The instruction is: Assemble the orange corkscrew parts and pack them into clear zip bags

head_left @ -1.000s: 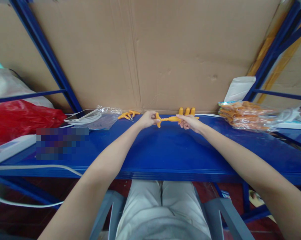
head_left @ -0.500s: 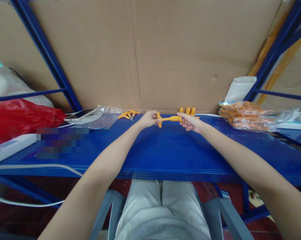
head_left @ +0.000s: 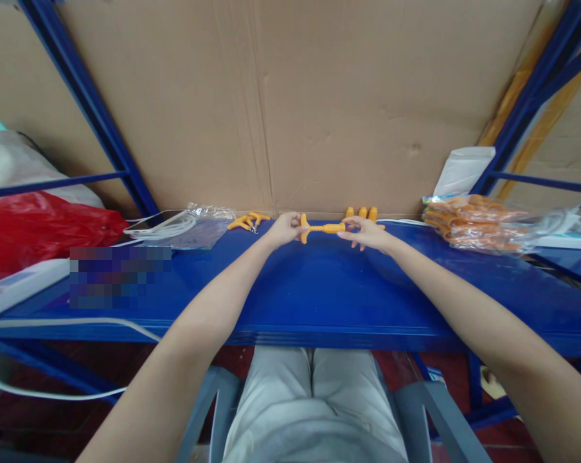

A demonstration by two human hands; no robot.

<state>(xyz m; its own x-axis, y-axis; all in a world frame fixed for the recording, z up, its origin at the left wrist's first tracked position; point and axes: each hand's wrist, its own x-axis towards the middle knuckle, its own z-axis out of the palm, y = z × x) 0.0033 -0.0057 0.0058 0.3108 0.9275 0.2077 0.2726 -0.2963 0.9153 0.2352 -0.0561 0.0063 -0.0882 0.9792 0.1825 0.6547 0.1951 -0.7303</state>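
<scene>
An orange T-handled tool with a ridged, screw-like shaft (head_left: 315,228) and a thicker grooved sleeve (head_left: 335,227) lies level between my hands, just above the blue tabletop (head_left: 314,289). My left hand (head_left: 285,230) pinches the crossbar end. At the sleeve's right end, the thumb and fingers of my right hand (head_left: 369,234) curve loosely around the tip; its other fingers are spread. Behind my right hand are several orange sleeves (head_left: 362,213), partly hidden. Two orange T-handles (head_left: 243,223) with small metal bits rest left of my left hand.
Plastic-wrapped orange pieces (head_left: 471,225) lie at the right. On the left are a clear bag (head_left: 198,235), a coiled white cable (head_left: 177,225) and a red bag (head_left: 49,225). Cardboard (head_left: 319,116) backs the table between blue frame posts (head_left: 92,109).
The tool has shifted slightly left. My right hand has loosened and turned, its grip now nearer the sleeve's end with fingers more spread. My left hand keeps its pinch on the crossbar.
</scene>
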